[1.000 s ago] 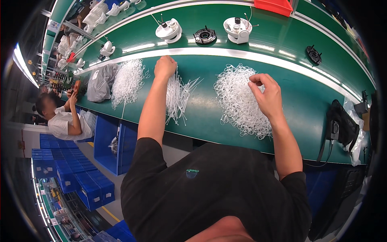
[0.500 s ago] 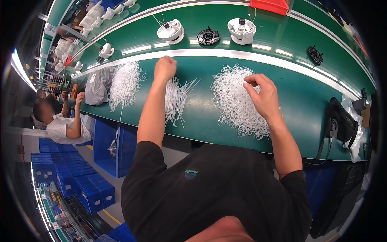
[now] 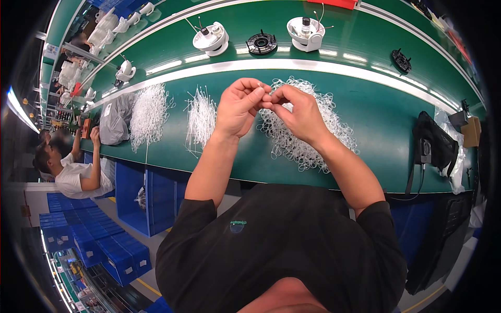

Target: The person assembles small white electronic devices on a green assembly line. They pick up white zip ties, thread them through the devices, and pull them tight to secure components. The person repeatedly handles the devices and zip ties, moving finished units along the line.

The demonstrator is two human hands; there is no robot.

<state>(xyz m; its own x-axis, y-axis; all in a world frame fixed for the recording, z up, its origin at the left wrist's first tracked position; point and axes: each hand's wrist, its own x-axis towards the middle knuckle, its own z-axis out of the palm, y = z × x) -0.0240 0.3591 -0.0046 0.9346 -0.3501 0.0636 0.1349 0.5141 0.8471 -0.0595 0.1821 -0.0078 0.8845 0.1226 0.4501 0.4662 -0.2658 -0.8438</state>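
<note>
My left hand (image 3: pixel 237 109) and my right hand (image 3: pixel 300 113) meet fingertip to fingertip above the green bench, both closed in a pinch. A small white end, seemingly of a cable tie (image 3: pixel 260 85), peeks out at the left fingertips; the fingers cover most of it. Below and behind my right hand spreads a heap of white cable ties closed into loops (image 3: pixel 313 141). Left of my left forearm lies a bundle of straight white cable ties (image 3: pixel 200 117).
Farther left are another pile of white ties (image 3: pixel 150 115) and a grey plastic bag (image 3: pixel 116 120). White round housings (image 3: pixel 211 39) with wires and black ring-shaped parts (image 3: pixel 261 43) stand along the back. A black mesh bag (image 3: pixel 436 141) lies right. A co-worker (image 3: pixel 78 172) sits left, near blue bins (image 3: pixel 138 198).
My left hand has come right from above the straight ties, and my right hand has moved left from the looped heap and closed. Their fingertips are now together. The whole view has shifted slightly.
</note>
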